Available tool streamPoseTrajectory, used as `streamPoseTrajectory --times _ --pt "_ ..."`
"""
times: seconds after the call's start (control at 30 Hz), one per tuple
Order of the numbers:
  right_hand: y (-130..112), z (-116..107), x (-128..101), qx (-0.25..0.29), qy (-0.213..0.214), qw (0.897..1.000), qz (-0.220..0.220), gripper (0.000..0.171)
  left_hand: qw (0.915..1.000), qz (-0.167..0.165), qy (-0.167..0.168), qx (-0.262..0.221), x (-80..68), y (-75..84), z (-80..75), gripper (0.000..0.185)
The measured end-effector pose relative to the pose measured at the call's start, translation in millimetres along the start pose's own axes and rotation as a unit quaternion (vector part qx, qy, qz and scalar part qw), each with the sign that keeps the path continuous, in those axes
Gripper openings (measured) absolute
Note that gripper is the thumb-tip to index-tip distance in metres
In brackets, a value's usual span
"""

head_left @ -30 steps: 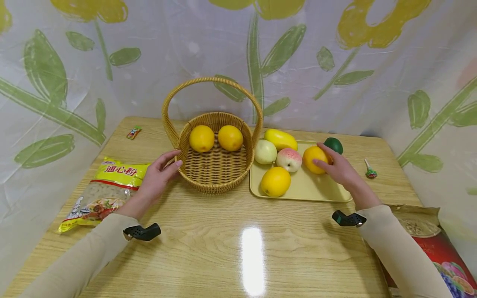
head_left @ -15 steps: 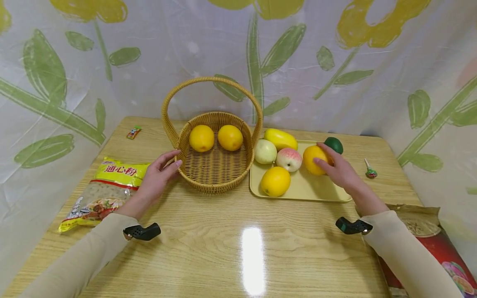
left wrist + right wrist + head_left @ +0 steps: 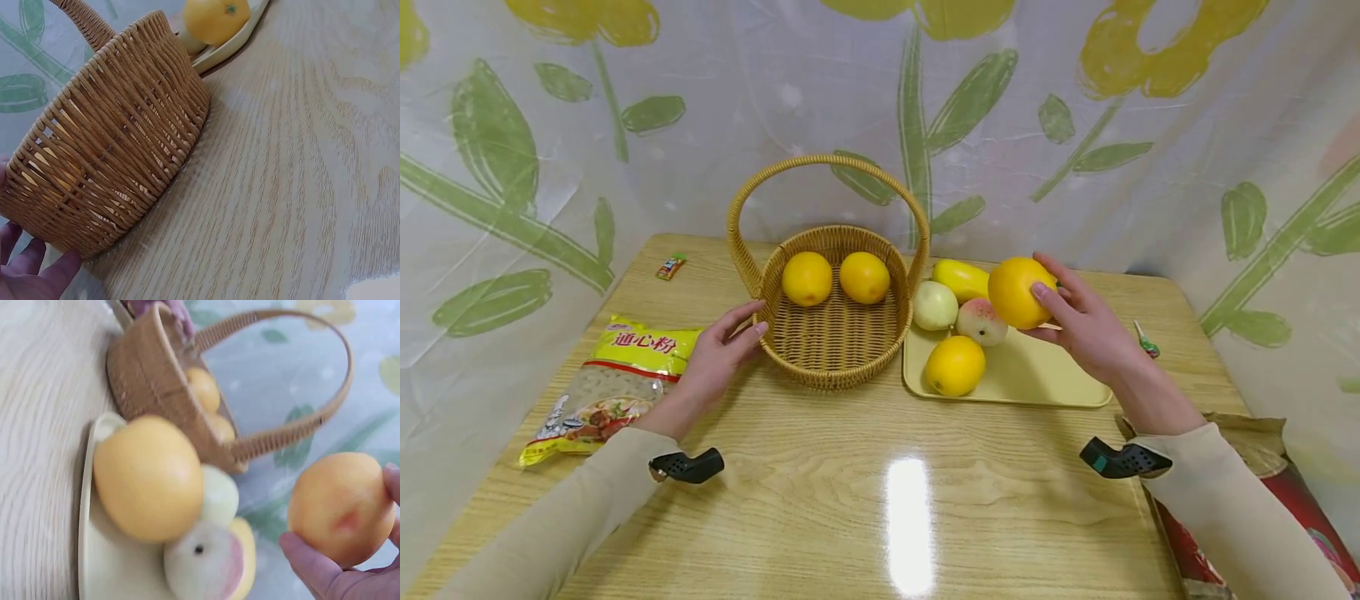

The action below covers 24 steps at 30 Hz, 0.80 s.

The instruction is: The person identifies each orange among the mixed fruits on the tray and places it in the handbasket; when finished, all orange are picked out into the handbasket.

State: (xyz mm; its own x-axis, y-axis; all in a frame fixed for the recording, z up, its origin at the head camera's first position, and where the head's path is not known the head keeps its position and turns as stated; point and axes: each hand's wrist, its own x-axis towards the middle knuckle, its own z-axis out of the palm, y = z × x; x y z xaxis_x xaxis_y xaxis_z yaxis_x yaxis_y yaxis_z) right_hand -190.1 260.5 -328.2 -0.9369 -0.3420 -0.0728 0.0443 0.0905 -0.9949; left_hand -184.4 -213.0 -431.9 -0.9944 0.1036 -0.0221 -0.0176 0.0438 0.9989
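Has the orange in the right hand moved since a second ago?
Yes. The orange, gripped by the right hand, has risen off the yellow tray and shifted slightly left, toward the basket.

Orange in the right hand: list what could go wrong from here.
1. The right hand holds the orange in the air with its fingertips; it could slip and drop onto the peach or the tray below.
2. The basket's handle arches over the opening, so the orange might knock it on the way across.
3. The left hand only touches the basket at its side; a bump could still shift it.
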Motion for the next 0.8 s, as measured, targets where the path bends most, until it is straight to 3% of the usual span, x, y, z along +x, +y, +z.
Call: streamPoseTrajectory --times 0.4,0.67,0.8 --pt "-28 47 4 -0.093 -0.038 0.995 -0.007 0.060 0.9997 -0.005 -0.010 0.021 0.5 -0.6 0.6 0.063" --pt "-28 89 29 -0.149 -0.089 0.984 -0.024 0.057 0.9998 -0.012 -0.011 0.013 1.5 -0.2 -0.5 0.063" --pt "-29 111 46 -0.191 -0.115 0.974 -0.035 0.057 0.9996 -0.014 -0.011 0.022 1.3 0.6 -1.1 0.063"
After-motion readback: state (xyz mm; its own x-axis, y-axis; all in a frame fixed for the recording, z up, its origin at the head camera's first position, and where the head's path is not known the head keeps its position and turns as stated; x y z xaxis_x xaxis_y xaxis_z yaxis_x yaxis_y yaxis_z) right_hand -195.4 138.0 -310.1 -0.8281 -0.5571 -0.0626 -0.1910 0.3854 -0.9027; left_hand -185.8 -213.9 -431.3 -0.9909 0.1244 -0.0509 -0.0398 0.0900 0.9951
